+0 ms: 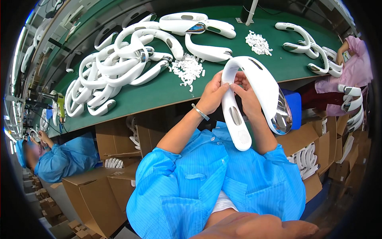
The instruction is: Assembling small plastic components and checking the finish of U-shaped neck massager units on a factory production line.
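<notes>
Bright, even overhead light fills the room, leaving only soft shadows on the green bench (167, 89). A chrome end cap (283, 115) catches glare. The fisheye bends straight edges and blackens the corners.

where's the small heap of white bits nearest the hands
In the head view, the heap of small white parts lies on the green table, just up and left of the left hand, beside the pile of white U-shaped housings.

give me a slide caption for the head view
Both hands, left hand and right hand, hold a white curved plastic neckband shell above a green worktable piled with matching shells.
</notes>
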